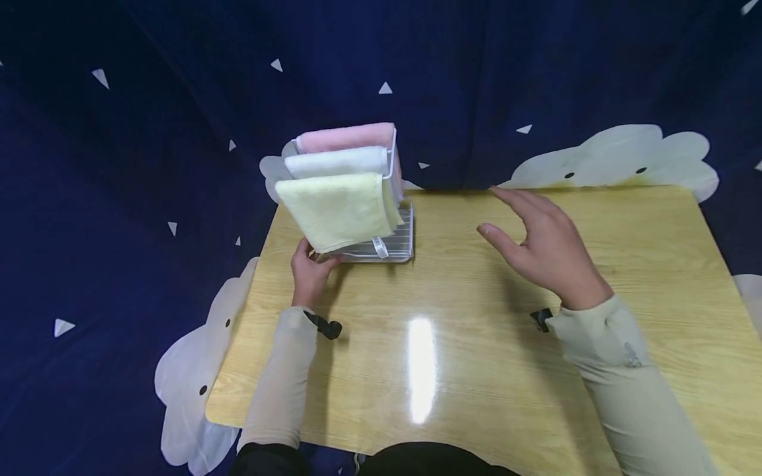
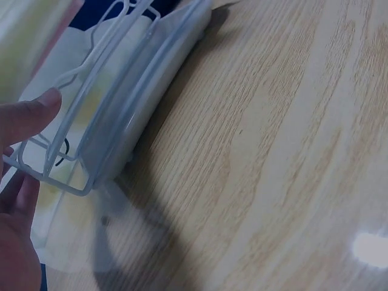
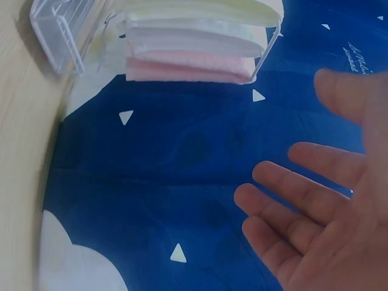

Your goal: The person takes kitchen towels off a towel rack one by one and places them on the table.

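A white wire rack [image 1: 407, 238] with a slatted base stands at the back left of the table. Over its upper bars hang a pink towel [image 1: 345, 137] at the back, a white towel [image 1: 339, 162] in the middle and a yellow towel [image 1: 336, 208] in front, with a small white tag [image 1: 380, 247]. My left hand [image 1: 309, 276] grips the rack's left end, thumb above and fingers below the wire in the left wrist view; some fingertips are hidden. To the right, apart from the rack, my right hand [image 1: 550, 248] hovers over the table, fingers spread and holding nothing.
The light wooden table [image 1: 476, 370] carries a bright glare spot near its middle. Behind it and on the left hangs a dark blue curtain [image 1: 196, 99] with white triangles and cloud shapes. Each wrist wears a black strap.
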Available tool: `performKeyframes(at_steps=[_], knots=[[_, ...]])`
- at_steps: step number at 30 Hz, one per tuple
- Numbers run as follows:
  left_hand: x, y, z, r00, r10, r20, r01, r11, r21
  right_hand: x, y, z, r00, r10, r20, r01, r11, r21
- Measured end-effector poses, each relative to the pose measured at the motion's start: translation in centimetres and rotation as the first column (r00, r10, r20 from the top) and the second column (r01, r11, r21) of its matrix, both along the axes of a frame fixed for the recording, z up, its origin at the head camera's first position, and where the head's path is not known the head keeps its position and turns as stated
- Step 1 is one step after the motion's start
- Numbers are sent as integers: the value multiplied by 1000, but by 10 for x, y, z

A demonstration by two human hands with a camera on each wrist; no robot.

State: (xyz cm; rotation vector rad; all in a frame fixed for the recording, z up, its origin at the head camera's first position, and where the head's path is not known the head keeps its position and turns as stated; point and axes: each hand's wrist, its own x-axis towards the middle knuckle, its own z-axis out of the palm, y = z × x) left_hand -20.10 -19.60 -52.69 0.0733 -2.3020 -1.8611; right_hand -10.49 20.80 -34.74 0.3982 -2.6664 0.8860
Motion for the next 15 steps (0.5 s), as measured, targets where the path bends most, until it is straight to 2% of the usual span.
performKeyframes(at_steps=[8, 15], knots=[[-3, 0, 3, 999, 26, -45, -24, 998, 50, -10, -14, 0, 1000, 30, -4, -30, 999, -14], [-5, -5, 2, 998, 18, -63, -17, 1000, 4, -21, -34, 4, 996, 77, -34, -78, 997, -27]])
